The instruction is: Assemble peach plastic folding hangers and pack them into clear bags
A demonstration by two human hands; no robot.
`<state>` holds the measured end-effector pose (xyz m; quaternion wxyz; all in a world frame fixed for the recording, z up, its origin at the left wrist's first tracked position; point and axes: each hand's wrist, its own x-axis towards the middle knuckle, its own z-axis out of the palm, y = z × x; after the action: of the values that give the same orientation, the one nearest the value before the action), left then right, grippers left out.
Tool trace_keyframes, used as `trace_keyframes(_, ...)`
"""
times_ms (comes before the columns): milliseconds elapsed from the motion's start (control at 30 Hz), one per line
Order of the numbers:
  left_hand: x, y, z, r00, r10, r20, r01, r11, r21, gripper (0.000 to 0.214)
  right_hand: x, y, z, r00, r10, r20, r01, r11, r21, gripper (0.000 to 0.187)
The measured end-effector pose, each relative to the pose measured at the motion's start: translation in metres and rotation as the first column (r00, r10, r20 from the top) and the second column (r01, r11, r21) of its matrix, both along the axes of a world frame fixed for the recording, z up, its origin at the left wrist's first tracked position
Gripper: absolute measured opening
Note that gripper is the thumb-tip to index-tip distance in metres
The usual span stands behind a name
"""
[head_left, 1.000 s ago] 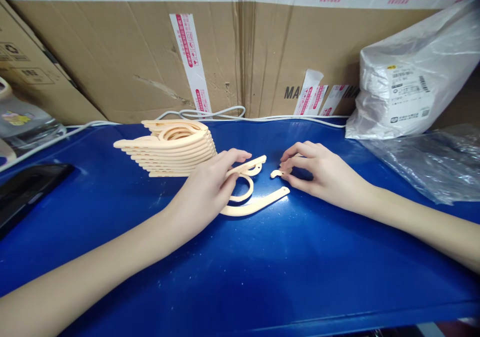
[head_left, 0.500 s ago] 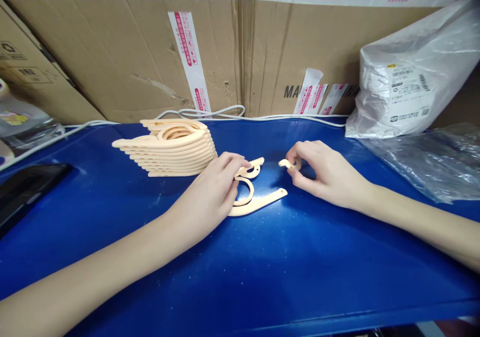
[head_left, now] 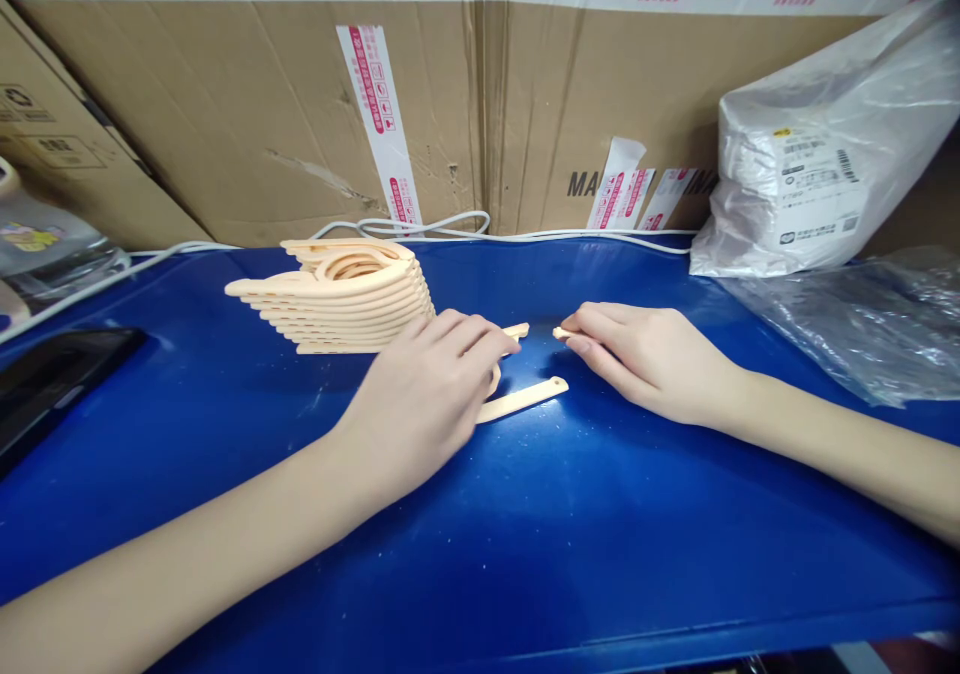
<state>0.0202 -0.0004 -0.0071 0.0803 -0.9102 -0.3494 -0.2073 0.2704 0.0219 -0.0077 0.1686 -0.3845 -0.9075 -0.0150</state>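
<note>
A loose peach plastic hanger [head_left: 525, 397] lies on the blue table [head_left: 525, 534]; only one arm and a tip show. My left hand [head_left: 424, 394] lies over its hook and middle, fingers curled down on it. My right hand [head_left: 645, 359] pinches a small peach plastic piece [head_left: 561, 333] between thumb and fingers, close to the hanger's upper tip. A stack of several folded peach hangers [head_left: 337, 294] stands just left of my left hand.
Big cardboard boxes [head_left: 450, 104] wall off the back. White cables [head_left: 420, 226] run along their foot. A white plastic parcel [head_left: 817, 169] and crumpled clear plastic [head_left: 862, 324] sit at the right. A black phone [head_left: 52, 379] lies at the left.
My left hand slid forward and now covers the hanger's hook. My right hand lifted the small piece, then lowered it toward the hanger's upper tip.
</note>
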Motion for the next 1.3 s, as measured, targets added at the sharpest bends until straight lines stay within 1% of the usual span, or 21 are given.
trace_keyframes(67,0.004,-0.003,-0.002,0.996,-0.063,0.058,0.068,0.994,-0.081,0.020,-0.001,0.000,-0.001,1.000,0.012,0.013,-0.012,1.000,-0.001,0.037)
trace_keyframes(133,0.007,-0.003,-0.006,0.995,-0.089,0.054,0.096,0.983,-0.158,0.029,-0.002,-0.001,-0.002,1.000,-0.003,0.021,0.003,1.000,-0.023,0.038)
trace_keyframes(200,0.009,-0.002,-0.009,0.996,-0.085,0.035,0.091,0.964,-0.250,0.031,-0.002,-0.001,-0.003,0.999,-0.022,0.037,0.024,0.998,-0.053,0.038)
trace_keyframes(267,0.009,0.000,-0.011,0.997,-0.074,0.016,0.075,0.940,-0.332,0.025,-0.002,-0.002,-0.003,0.998,-0.034,0.057,0.039,0.996,-0.082,0.038)
trace_keyframes(367,0.008,0.002,-0.011,0.998,-0.057,-0.008,0.050,0.921,-0.386,0.023,-0.003,-0.002,-0.003,0.995,-0.057,0.076,0.067,0.990,-0.127,0.037)
trace_keyframes(467,0.007,0.001,-0.010,0.998,-0.044,0.036,0.055,0.916,-0.397,0.023,-0.003,-0.002,-0.001,0.995,-0.070,0.074,0.082,0.982,-0.169,0.039)
trace_keyframes(567,0.007,0.000,-0.010,0.993,-0.041,0.106,0.080,0.918,-0.389,0.018,-0.004,-0.003,0.001,0.997,-0.065,0.038,0.072,0.971,-0.230,0.040)
trace_keyframes(667,0.008,-0.001,-0.010,0.990,-0.043,0.136,0.093,0.917,-0.387,0.015,-0.004,-0.004,0.003,0.999,-0.036,-0.007,0.032,0.956,-0.291,0.038)
trace_keyframes(833,0.008,-0.002,-0.010,0.989,-0.023,0.147,0.082,0.910,-0.407,0.015,-0.004,-0.003,0.004,0.996,0.038,-0.081,-0.064,0.937,-0.343,0.039)
trace_keyframes(900,0.008,-0.002,-0.012,0.988,-0.022,0.153,0.082,0.913,-0.400,0.015,-0.004,-0.002,0.004,0.995,0.049,-0.093,-0.078,0.933,-0.350,0.037)
trace_keyframes(967,0.007,-0.001,-0.013,0.986,-0.034,0.165,0.093,0.928,-0.362,0.017,-0.004,-0.002,0.003,0.994,0.048,-0.096,-0.079,0.935,-0.346,0.035)
trace_keyframes(1033,0.007,-0.001,-0.014,0.989,-0.053,0.139,0.097,0.938,-0.334,0.022,-0.004,-0.002,0.002,0.994,0.044,-0.096,-0.075,0.935,-0.346,0.033)
trace_keyframes(1133,0.007,-0.001,-0.013,0.995,-0.072,0.075,0.093,0.937,-0.336,0.027,-0.005,-0.004,0.000,0.993,0.040,-0.111,-0.076,0.935,-0.346,0.033)
trace_keyframes(1233,0.008,-0.001,-0.011,0.992,-0.084,0.089,0.109,0.937,-0.332,0.027,-0.006,-0.006,-0.001,0.986,0.053,-0.155,-0.103,0.938,-0.330,0.036)
trace_keyframes(1300,0.008,-0.001,-0.010,0.992,-0.086,0.093,0.114,0.932,-0.345,0.026,-0.006,-0.007,-0.001,0.987,0.061,-0.149,-0.104,0.947,-0.305,0.039)
